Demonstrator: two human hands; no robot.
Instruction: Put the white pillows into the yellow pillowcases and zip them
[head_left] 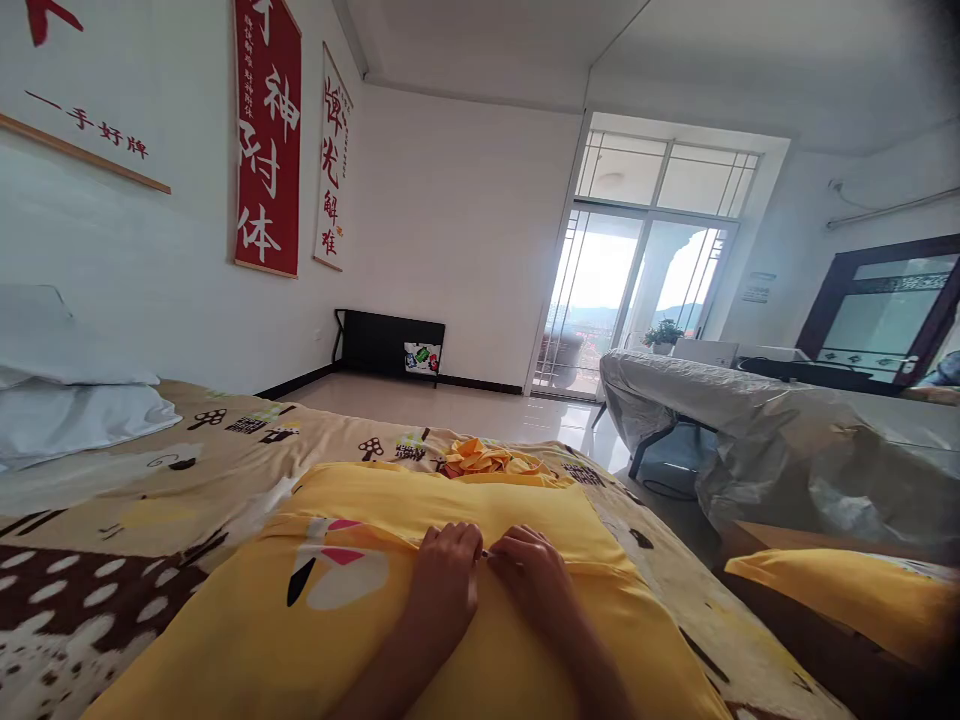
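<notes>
A plump yellow pillowcase (330,640) with a white, pink and black print lies before me on the patterned bed cover. A seam or flap edge crosses it from side to side. My left hand (448,565) is closed at this edge, its fingers pinching the cloth. Close beside it, my right hand (529,560) is closed too, thumb and fingertips pressed together on the same edge. The fingertips almost meet, with a tiny dark spot between them that is too small to make out. Beyond the pillowcase lies a crumpled bundle of yellow-orange cloth (495,458).
The patterned bed cover (150,520) spreads beneath, with white bedding (82,415) at left. On the right, a cardboard box (780,545) has another yellow cloth item (847,590) on it. Behind stands a plastic-covered table (795,430). A black folded frame (375,340) leans against the far wall.
</notes>
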